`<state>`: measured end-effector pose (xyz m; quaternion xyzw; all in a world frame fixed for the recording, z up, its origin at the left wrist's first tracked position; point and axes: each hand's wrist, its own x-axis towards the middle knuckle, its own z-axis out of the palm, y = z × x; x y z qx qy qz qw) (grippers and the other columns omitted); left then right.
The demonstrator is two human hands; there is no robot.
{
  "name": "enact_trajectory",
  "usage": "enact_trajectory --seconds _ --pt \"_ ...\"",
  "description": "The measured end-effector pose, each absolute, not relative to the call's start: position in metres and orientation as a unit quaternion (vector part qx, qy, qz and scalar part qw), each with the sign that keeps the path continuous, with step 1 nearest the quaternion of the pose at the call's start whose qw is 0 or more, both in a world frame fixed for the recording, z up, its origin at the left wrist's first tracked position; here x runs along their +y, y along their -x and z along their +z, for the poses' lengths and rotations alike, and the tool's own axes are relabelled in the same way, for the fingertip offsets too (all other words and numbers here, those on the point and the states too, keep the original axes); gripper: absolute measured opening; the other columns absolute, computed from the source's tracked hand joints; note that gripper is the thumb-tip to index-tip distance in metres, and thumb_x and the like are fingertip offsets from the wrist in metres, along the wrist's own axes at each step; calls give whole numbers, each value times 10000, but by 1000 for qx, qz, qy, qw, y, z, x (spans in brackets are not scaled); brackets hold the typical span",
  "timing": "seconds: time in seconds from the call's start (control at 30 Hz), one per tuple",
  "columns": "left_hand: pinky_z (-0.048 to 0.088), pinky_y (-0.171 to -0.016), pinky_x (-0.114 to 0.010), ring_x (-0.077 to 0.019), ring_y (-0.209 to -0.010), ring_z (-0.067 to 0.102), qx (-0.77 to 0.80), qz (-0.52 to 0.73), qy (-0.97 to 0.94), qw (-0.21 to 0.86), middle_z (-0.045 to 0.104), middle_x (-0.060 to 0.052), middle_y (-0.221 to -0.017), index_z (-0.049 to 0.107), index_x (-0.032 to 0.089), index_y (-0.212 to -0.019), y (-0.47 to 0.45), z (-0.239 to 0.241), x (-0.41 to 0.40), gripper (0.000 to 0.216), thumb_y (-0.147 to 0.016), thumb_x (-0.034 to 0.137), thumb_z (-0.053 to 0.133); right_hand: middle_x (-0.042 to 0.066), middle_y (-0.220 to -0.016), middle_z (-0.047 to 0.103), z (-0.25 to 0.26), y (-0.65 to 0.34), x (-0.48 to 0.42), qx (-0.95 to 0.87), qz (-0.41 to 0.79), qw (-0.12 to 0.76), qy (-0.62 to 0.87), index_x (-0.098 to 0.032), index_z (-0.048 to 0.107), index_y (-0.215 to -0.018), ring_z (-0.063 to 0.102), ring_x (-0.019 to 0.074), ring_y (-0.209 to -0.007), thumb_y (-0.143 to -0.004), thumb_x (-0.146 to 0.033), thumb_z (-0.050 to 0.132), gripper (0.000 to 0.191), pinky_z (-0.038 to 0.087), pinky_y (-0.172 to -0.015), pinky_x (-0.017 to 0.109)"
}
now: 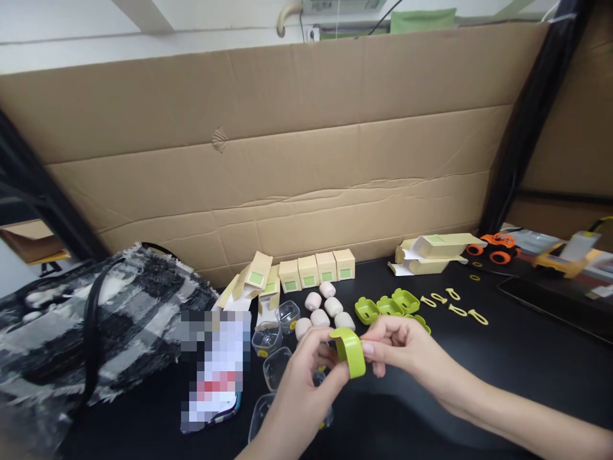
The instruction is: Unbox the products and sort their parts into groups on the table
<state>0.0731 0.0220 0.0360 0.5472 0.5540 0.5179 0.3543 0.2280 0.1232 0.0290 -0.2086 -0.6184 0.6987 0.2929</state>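
Both my hands meet low in the middle of the view over a black table (517,358). My left hand (301,390) and my right hand (407,351) pinch a small lime-green plastic shell (351,350) between their fingertips, from either side. Behind them lie several more green shells (387,305), several pale pink rounded pieces (323,310) and clear plastic cups (275,332). Some of the cups are hidden under my left hand.
A row of small tan boxes with green labels (311,271) stands against a cardboard wall (287,160). Flat boxes (431,252), yellow clips (454,306) and an orange toy car (495,246) lie right. A black-and-white bag (96,326) fills the left.
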Motion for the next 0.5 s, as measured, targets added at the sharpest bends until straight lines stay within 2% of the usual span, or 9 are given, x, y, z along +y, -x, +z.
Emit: enact_trajectory --seconds 0.13,0.4,0.5 --pt "479 -771 -300 -184 -828 586 569 496 -584 299 596 -34 -903 576 193 -855 -75 44 19 88 -771 196 603 -13 -534 640 27 -229 120 -636 683 306 188 -141 632 -674 572 74 -496 -720 -364 740 252 461 -539 195" --pt "487 -753 -277 -172 -798 589 557 489 -579 341 605 -29 -873 595 185 -829 -78 44 18 76 -764 208 629 2 -643 624 28 -231 117 -694 626 321 150 -164 688 -731 588 88 -545 -774 -325 691 167 470 -529 200" --pt "479 -750 -280 -171 -787 574 566 501 -569 324 599 -23 -845 609 183 -824 -76 44 20 61 -764 197 616 38 -818 633 32 -234 115 -769 536 326 122 -197 700 -879 623 130 -734 -872 -304 569 169 509 -672 247"
